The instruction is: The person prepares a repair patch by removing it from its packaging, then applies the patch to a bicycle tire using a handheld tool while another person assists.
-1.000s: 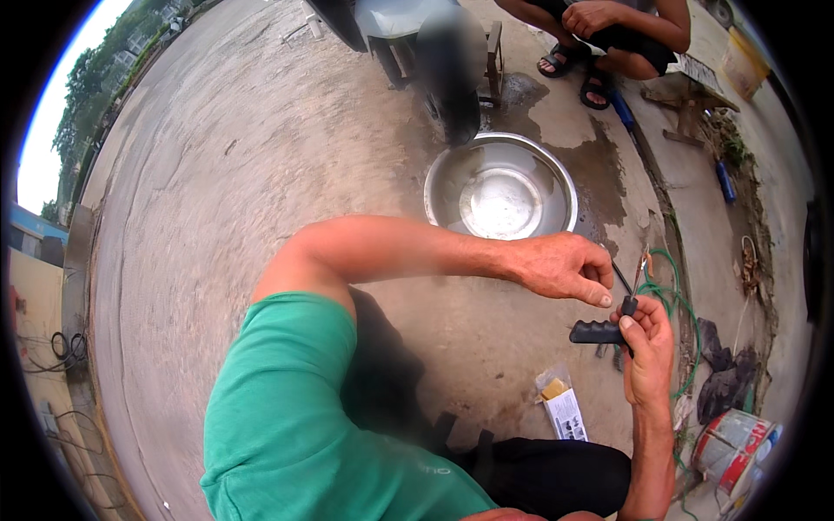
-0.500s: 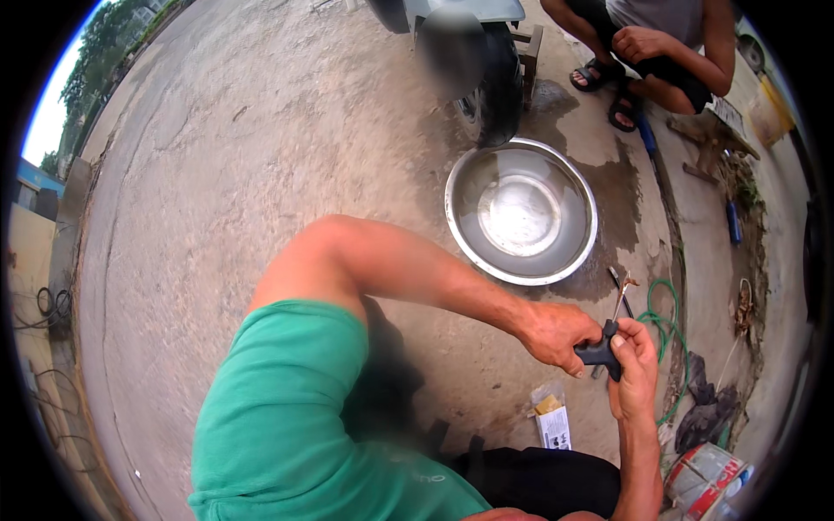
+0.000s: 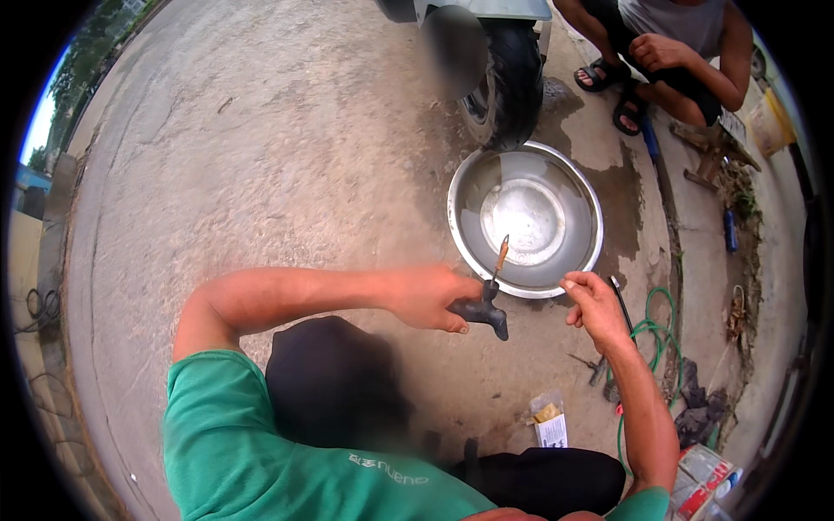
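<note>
Gripping one end of the black tool [image 3: 489,315], the left hand [image 3: 432,298] is curled tight, left of the bowl's [image 3: 526,217] near edge. The tool's thin tip, with a brown strip [image 3: 501,254] on it, points toward the bowl. The right hand [image 3: 599,311], by the bowl's near right edge, has loosely bent fingers; I can't tell if they pinch anything small. A green hose [image 3: 672,314] lies right of the bowl. Behind the bowl is a wheel [image 3: 514,91].
</note>
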### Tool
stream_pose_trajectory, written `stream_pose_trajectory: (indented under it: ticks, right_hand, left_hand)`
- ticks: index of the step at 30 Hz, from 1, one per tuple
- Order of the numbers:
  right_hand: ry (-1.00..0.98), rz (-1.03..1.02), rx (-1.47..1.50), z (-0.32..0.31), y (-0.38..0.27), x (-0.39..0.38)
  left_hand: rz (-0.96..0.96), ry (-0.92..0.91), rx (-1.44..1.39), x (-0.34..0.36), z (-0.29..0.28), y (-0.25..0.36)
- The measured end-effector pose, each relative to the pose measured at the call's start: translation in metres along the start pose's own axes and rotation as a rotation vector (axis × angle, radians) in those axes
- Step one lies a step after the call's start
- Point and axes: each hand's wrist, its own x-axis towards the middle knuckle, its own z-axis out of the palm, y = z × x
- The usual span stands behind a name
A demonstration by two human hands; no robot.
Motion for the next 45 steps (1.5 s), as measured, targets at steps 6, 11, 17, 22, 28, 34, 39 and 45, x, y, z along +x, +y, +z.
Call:
stream_pose_trajectory:
  ticks: [6,11,17,22,28,34,39,45]
  right_hand:
    - [0.152,-0.214,-0.592,0.035,0.027,0.134]
    - [0.008,0.033,-0.726,0.07,0.02,0.17]
    - [-0.005,-0.049,-0.217,0.062,-0.021,0.172]
    - [0.238,-0.796,-0.139,0.046,-0.152,0.121]
    - [0.376,-1.048,-0.574,0.044,-0.215,0.117]
    - [0.434,-1.174,-0.813,0.035,-0.213,0.125]
    - [0.429,-1.157,-0.995,0.037,-0.217,0.122]
    - [0.429,-1.066,-0.693,0.034,-0.208,0.107]
  left_hand:
    - [-0.156,0.201,-0.538,-0.018,0.075,-0.088]
    - [-0.241,0.365,-0.665,-0.03,0.081,-0.104]
    - [-0.237,0.356,-0.696,-0.036,0.084,-0.115]
    - [-0.193,0.416,-0.887,-0.037,0.081,-0.111]
    - [-0.22,0.424,-0.873,-0.035,0.087,-0.124]
    - [-0.219,0.417,-0.912,-0.04,0.094,-0.133]
    - [-0.212,0.415,-0.969,-0.036,0.101,-0.138]
    - [-0.226,0.397,-0.974,-0.038,0.094,-0.129]
